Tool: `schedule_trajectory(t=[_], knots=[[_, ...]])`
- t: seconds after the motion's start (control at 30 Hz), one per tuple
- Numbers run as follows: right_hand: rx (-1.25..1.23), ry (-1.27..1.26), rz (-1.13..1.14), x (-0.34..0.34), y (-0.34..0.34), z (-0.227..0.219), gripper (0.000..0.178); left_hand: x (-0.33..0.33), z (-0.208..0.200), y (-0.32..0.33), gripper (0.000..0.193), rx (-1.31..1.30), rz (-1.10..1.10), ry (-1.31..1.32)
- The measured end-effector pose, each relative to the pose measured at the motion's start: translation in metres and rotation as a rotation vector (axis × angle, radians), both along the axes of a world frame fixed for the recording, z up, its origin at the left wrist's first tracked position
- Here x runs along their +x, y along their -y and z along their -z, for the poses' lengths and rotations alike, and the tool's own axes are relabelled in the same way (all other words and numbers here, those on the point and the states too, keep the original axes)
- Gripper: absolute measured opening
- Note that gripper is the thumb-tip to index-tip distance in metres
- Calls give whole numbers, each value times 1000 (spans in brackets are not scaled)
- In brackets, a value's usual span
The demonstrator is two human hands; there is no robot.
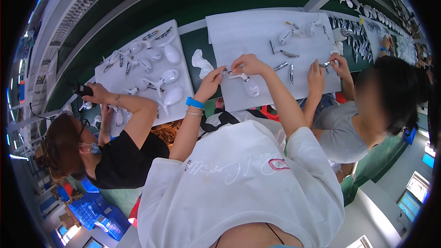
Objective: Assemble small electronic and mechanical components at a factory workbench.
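Note:
Over the near edge of a white-covered work surface (229, 30), my left hand (212, 82) and my right hand (249, 64) come close together. Between their fingertips is a small metal piece (225, 71), pinched from both sides; its exact kind is too small to make out. Just below my right hand lies a white, spoon-shaped plastic part (251, 88) with a branching stem. Beyond my left fingers is a crumpled white cloth or tissue (202, 63). To the right of my right hand lie two slim shiny metal pieces, one of them upright in view (291, 74).
At left, a person in black holds a dark cylindrical tool (83, 90) beside a white foam board (177, 69) with several white parts. At right, a person in grey handles a metal piece (325, 64). Farther right are rows of shiny metal parts (360, 46).

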State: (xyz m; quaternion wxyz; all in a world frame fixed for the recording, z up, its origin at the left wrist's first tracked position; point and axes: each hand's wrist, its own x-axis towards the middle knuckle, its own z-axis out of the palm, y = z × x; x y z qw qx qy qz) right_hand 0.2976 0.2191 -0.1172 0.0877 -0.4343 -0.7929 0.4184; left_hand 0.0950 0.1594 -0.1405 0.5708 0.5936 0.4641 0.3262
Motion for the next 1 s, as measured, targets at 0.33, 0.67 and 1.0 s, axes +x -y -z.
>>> schedule_trajectory(t=[0.33,0.67,1.0], knots=[[-278,-189,135,3,-3,19,18,25,-6,12,34,-308,-163,307],[-360,-187,189,0,-5,21,21,34,-4,14,36,-260,-315,410],[-252,76,157,-7,5,-2,23,32,-2,11,26,-283,-345,380]])
